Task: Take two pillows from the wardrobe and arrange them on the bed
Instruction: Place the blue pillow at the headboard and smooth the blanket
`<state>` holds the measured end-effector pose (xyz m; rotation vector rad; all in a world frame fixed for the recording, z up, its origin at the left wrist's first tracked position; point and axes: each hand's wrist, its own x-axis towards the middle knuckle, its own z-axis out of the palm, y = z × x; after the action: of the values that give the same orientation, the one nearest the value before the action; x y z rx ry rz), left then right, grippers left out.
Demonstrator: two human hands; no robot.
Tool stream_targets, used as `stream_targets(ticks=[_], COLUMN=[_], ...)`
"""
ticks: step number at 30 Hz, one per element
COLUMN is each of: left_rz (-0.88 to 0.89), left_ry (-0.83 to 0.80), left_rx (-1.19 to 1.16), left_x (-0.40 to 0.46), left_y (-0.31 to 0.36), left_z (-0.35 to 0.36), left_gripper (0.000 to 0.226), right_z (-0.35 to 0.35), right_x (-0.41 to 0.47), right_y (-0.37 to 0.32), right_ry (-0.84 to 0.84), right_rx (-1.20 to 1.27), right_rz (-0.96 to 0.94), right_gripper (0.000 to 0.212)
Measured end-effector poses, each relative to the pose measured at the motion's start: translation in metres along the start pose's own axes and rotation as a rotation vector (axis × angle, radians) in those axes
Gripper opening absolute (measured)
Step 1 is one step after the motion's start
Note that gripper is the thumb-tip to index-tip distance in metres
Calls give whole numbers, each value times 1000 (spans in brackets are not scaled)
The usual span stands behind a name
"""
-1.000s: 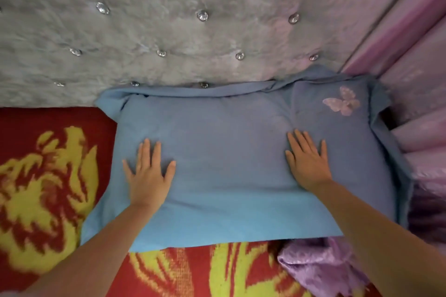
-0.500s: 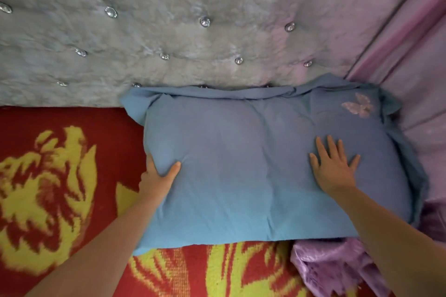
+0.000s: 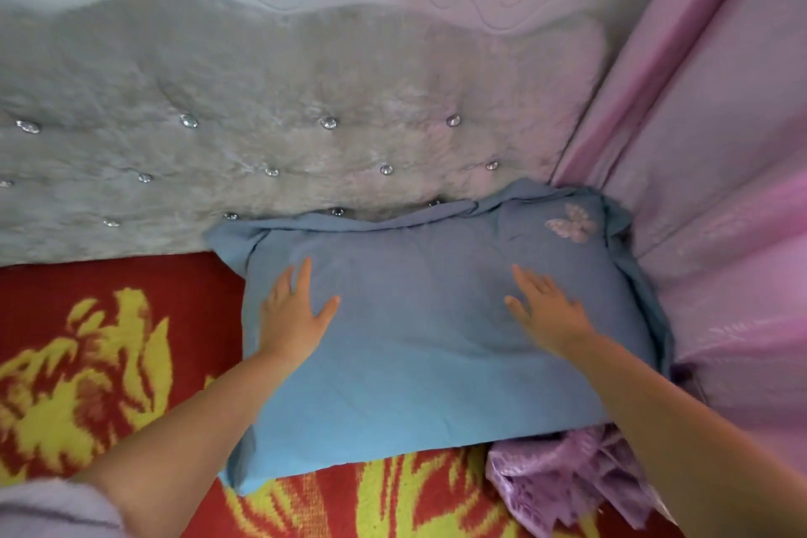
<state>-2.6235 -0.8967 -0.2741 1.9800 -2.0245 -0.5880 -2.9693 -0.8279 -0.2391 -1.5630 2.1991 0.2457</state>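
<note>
A blue pillow [image 3: 419, 345] with a pale butterfly patch in its far right corner lies flat on the bed, its far edge against the headboard and its right side against the curtain. My left hand [image 3: 292, 315] rests palm down on the pillow's left part, fingers spread. On the right half, my right hand [image 3: 546, 310] lies flat too, fingers apart. Neither hand grips anything. Only this one pillow is in view.
A red blanket with yellow flowers [image 3: 87, 363] covers the bed to the left and in front. The grey tufted headboard [image 3: 262, 135] with shiny buttons rises behind. Pink curtains [image 3: 720, 188] hang at the right, with crumpled purple fabric [image 3: 559, 485] by the pillow's near right corner.
My left hand has left the pillow's left edge and now lies flat on top. The right hand slid slightly left. The view has tilted up, showing more headboard.
</note>
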Motion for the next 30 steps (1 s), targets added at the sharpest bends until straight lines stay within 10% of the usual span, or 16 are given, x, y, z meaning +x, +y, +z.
stream_targets(ticks=[11, 30], left_rz=[528, 515], left_ry=[92, -77], left_rx=[251, 192], left_x=[35, 46], left_y=[199, 101], left_z=[-93, -208], left_gripper=[53, 53], right_z=[-159, -199], right_x=[-8, -73], right_y=[27, -119], right_ry=[71, 231], right_rx=[116, 34], right_rz=[27, 18], right_gripper=[50, 45])
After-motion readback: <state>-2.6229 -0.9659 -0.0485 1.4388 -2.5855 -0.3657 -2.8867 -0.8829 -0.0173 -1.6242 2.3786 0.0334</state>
